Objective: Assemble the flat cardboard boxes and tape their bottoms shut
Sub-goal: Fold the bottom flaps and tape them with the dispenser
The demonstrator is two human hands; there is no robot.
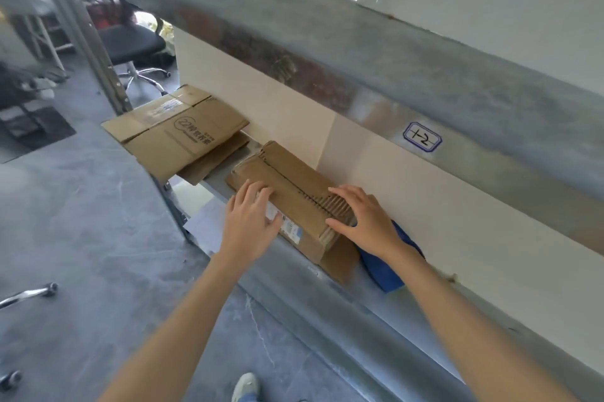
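A stack of flat brown cardboard boxes [291,186] lies on a low metal shelf [327,290] against a white wall. My left hand [250,222] rests on the stack's near left side, fingers spread over a white label. My right hand [362,218] lies on the stack's right end, with the fingers over the top edges and the thumb on the end face. Whether either hand grips a box is not clear. Further left, a second pile of larger flat printed boxes [176,133] overhangs the shelf's end.
A blue object [389,267] lies on the shelf behind my right wrist. A metal shelf beam [359,71] with a handwritten label [422,137] runs overhead. A black office chair [134,45] stands on the grey floor at the left. My shoe [246,385] shows at the bottom.
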